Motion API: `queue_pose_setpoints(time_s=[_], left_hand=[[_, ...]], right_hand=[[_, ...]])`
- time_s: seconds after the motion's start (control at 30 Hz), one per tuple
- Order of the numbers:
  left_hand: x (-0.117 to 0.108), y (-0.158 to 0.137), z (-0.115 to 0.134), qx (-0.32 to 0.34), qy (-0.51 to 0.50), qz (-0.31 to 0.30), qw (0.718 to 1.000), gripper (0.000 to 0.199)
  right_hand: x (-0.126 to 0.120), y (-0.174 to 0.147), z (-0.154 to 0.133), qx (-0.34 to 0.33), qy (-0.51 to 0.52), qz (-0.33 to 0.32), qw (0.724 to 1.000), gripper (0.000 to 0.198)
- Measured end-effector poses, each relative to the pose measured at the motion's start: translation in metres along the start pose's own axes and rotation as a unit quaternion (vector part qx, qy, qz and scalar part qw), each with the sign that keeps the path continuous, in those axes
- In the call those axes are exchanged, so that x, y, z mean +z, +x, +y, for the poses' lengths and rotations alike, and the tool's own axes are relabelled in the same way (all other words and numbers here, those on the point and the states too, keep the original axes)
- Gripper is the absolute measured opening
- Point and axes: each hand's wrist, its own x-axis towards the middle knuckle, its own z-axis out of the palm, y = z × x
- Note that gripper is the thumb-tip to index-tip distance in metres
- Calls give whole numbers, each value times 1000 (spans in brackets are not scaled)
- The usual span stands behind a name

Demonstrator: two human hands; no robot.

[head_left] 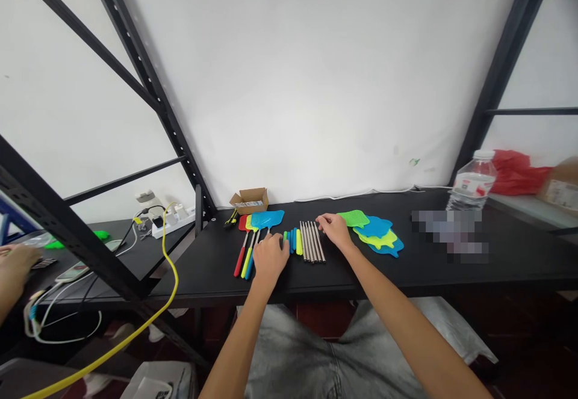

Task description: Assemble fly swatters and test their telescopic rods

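Observation:
My left hand (271,256) rests on the black table with bent fingers at a green handle sleeve (285,238), which shows between thumb and forefinger. Beside it stand blue sleeves (292,241) and yellow sleeves (298,242) in a row. Several metal rods (311,242) lie side by side to their right. At the rods' far ends is my right hand (333,228), its fingertips pinched together; whether they grip a rod is too small to tell. Assembled fly swatters (246,259) with red, yellow and blue handles lie left of my left hand. Loose swatter heads (379,227) overlap right of my right hand.
A small open cardboard box (250,200) sits by the wall. On the right stands a water bottle (472,182) near a blurred patch. A yellow cable (174,266) hangs at the left, where another person's hand (15,272) is over a neighbouring table.

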Motion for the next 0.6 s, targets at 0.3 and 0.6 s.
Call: queue_pose_setpoints(time_s=[0.3, 0.6], left_hand=[[17, -2, 16, 60, -66, 68, 994, 29], [17, -4, 23, 50, -52, 68, 995, 26]], right_hand=[[3, -12, -14, -13, -261, -5, 965, 22], [1, -14, -17, 36, -364, -42, 930, 25]])
